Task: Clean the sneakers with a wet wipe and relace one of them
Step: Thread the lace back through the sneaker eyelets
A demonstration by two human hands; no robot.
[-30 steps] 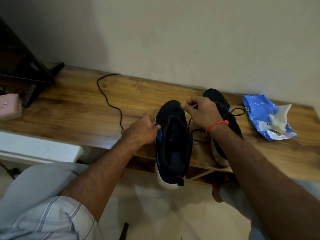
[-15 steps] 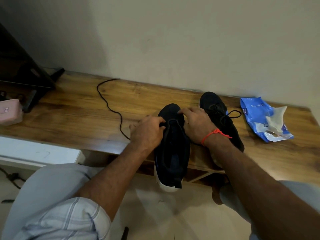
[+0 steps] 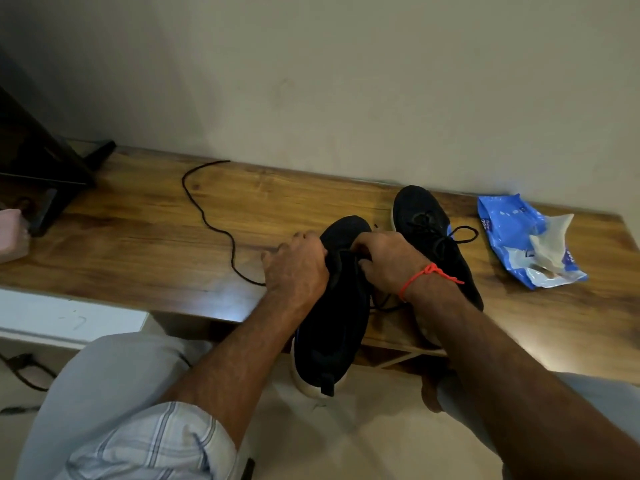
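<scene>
A black sneaker with a white sole (image 3: 332,327) lies toe-away on the front edge of the wooden table (image 3: 138,244), its heel hanging over the edge. My left hand (image 3: 298,268) grips its left upper near the eyelets. My right hand (image 3: 388,261), with a red thread on the wrist, curls over the right side of the opening; what its fingertips pinch is hidden. A loose black lace (image 3: 204,216) snakes across the table to the left. The second black sneaker (image 3: 433,237), laced, lies just right of my right hand.
A blue wet-wipe pack (image 3: 526,240) with a white wipe sticking out lies at the table's right end. A dark stand (image 3: 41,168) and a pink object (image 3: 12,233) are at the left. The wall runs close behind the table. My knees are below.
Both hands have closed in on the near sneaker's opening: the left moved from the shoe's side up onto its upper, the right came down from above the toe.
</scene>
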